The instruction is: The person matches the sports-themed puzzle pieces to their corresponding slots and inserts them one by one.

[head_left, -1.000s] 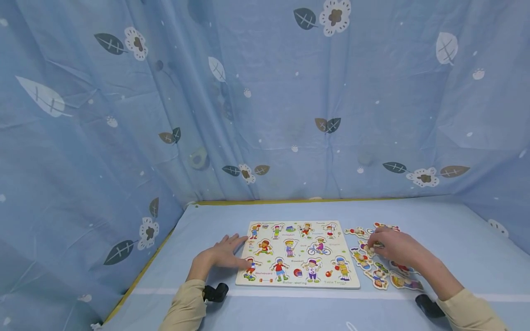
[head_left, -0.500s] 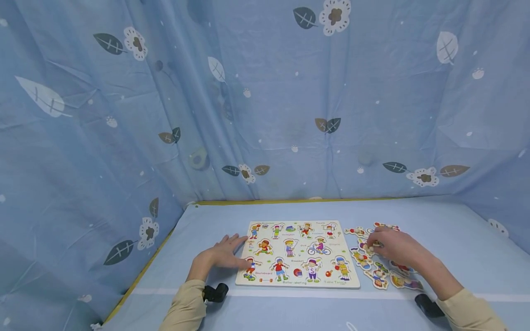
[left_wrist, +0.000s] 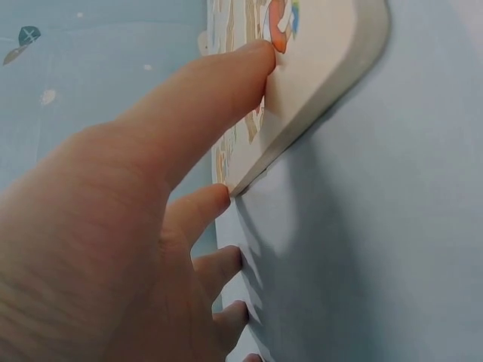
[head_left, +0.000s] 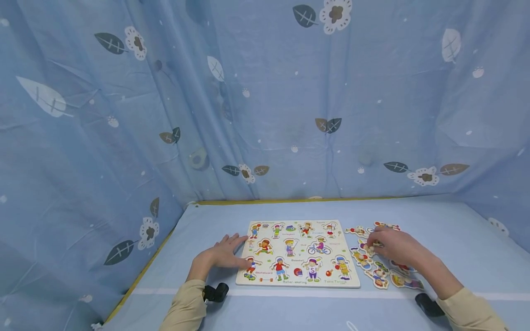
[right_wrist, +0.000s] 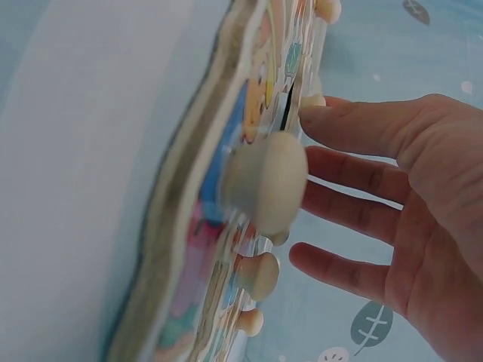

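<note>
Two hands were working: left hand (head_left: 223,253) with fingers spread, thumb touching the sports puzzle board (head_left: 265,266), right hand (head_left: 395,246) pinching a puzzle piece (head_left: 364,247) by its wooden knob (right_wrist: 312,99).

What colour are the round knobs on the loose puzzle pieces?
The knobs are pale cream, best seen in the right wrist view.
</note>
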Available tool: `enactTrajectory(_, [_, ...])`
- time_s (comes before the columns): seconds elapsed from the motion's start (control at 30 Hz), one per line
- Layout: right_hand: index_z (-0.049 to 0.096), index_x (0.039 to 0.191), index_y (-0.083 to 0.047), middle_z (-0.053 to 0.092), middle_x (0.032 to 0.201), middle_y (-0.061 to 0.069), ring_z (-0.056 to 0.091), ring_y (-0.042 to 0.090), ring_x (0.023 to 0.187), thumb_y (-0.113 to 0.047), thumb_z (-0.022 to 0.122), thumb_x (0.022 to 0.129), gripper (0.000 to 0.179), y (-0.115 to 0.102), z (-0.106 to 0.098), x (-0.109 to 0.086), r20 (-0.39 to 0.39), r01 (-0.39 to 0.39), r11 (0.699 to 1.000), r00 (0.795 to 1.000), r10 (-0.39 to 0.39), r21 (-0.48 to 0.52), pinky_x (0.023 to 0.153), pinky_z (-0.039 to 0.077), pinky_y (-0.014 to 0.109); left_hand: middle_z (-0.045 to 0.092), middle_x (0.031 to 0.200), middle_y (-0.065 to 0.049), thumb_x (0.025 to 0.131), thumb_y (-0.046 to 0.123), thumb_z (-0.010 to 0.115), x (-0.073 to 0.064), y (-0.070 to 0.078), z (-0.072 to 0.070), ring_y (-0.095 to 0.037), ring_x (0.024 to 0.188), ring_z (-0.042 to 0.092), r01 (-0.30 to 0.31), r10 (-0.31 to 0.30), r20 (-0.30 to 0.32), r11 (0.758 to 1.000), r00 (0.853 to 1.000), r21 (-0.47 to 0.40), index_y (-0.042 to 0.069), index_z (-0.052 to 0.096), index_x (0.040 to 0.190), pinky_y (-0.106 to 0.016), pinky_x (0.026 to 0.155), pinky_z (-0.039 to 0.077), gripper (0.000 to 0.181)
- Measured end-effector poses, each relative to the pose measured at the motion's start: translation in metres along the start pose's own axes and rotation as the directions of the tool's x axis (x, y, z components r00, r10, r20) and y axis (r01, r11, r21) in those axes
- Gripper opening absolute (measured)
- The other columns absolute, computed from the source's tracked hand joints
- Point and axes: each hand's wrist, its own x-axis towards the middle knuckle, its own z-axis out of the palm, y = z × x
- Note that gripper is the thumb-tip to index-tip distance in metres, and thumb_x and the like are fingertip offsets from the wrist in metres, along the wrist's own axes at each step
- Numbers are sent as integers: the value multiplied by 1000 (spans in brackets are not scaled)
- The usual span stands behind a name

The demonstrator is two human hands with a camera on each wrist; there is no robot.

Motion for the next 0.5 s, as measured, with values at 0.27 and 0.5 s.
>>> enactTrajectory(0.27, [73,92,-21,66,102,0,62,21,92,-13,77,84,12,-1,-2,-2,4,-18,1000,1000,18,1,79,56,49,27,160,-18,76,56,74,1,0,1,-45,149,15,-6,6,2,1000,1000,-11,16,38,152,-65,117,18,93])
enactTrajectory(0.5, [73,94,-20,66,104,2,63,24,94,-15,77,84,12,-1,-2,-1,-1,-11,1000,1000,11,-8,81,55,51,27,160,-18,76,57,74,2,1,0,-45,149,15,6,-6,1,1000,1000,-9,17,38,153,-65,117,18,93])
